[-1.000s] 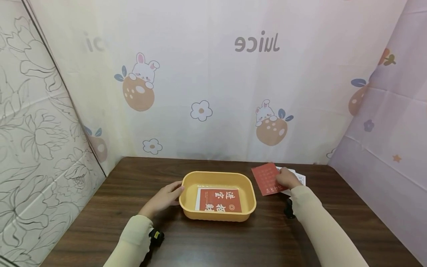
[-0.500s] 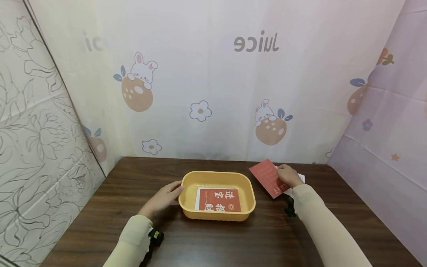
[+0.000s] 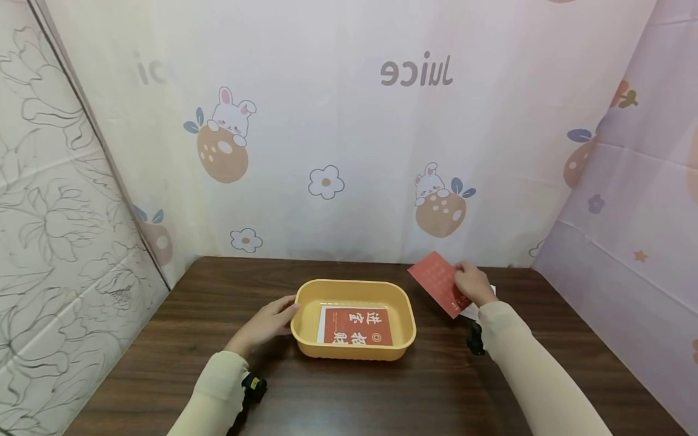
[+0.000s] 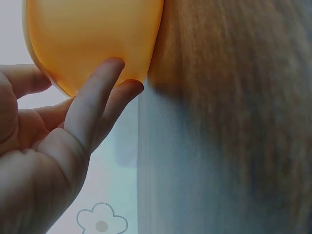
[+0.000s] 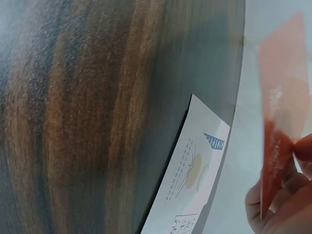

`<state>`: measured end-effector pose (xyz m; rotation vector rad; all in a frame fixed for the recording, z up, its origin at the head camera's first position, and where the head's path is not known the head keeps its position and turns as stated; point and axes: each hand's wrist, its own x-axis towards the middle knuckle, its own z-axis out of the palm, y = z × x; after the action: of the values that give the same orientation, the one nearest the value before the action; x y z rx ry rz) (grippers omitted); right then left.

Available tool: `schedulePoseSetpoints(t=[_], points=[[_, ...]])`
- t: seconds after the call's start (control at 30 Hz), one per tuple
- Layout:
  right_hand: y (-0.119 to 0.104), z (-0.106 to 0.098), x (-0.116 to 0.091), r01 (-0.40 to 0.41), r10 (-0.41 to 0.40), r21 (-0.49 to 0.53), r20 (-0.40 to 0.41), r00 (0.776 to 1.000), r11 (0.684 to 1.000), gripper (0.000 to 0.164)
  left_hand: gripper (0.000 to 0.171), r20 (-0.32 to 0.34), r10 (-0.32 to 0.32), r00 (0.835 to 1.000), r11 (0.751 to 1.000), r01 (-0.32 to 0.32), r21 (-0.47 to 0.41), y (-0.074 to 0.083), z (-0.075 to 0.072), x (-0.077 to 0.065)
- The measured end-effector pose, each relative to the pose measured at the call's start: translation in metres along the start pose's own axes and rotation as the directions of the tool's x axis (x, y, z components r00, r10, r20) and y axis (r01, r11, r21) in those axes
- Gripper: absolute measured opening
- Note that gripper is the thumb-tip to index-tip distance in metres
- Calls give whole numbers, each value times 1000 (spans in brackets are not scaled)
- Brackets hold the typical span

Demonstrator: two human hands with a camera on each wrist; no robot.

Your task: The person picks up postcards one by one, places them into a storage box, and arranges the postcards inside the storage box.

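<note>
In the head view, a yellow plastic basin (image 3: pixel 353 351) stands on the table, with a red-and-white card (image 3: pixel 357 326) lying flat inside. My left hand (image 3: pixel 265 325) rests against the basin's left end; the left wrist view shows its fairly straight fingers (image 4: pixel 92 100) touching the outer wall (image 4: pixel 97 34). To the right of the basin, my right hand (image 3: pixel 473 283) pinches a red card (image 3: pixel 438 282) by its edge between thumb and fingers. This card is tilted up off the table. Under and behind the hand lie white printed cards, partly hidden; one white card (image 5: pixel 187 170) shows in the right wrist view.
The dark wood table (image 3: pixel 349 396) ends at a patterned curtain (image 3: pixel 327 121) at the back. More curtain hangs along the left and right sides. Each wrist wears a black camera device, such as the left one (image 3: pixel 254 386).
The right hand has lifted and tilted the red card upward and slightly back, away from the white cards. The left hand and basin have hardly moved.
</note>
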<state>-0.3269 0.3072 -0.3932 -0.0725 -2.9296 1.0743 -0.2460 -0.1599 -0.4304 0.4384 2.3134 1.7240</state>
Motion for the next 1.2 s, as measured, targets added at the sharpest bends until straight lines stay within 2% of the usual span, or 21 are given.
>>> schedulePoseSetpoints(t=[0.1,0.33,0.53,0.73,1.2], points=[[-1,1,0,40,-40,4,-39,998,999,44,50,-8,-4,1000,1000,4,3,0,1,0],[-6,2,-1,78,-74,45,-80,994,996,42,50,-22,-13,1000,1000,13,14,0,2,-1],[-10,4,0,151,-144,40,-139,980,988,39,50,-20,-16,1000,1000,16,19,1,2,-1],[-14,8,3,196,-187,67,-127,974,978,35,50,-18,-13,1000,1000,13,22,0,3,-1],[-36,19,4,302,-296,32,-132,946,953,28,50,-11,-14,1000,1000,14,14,-2,1,1]])
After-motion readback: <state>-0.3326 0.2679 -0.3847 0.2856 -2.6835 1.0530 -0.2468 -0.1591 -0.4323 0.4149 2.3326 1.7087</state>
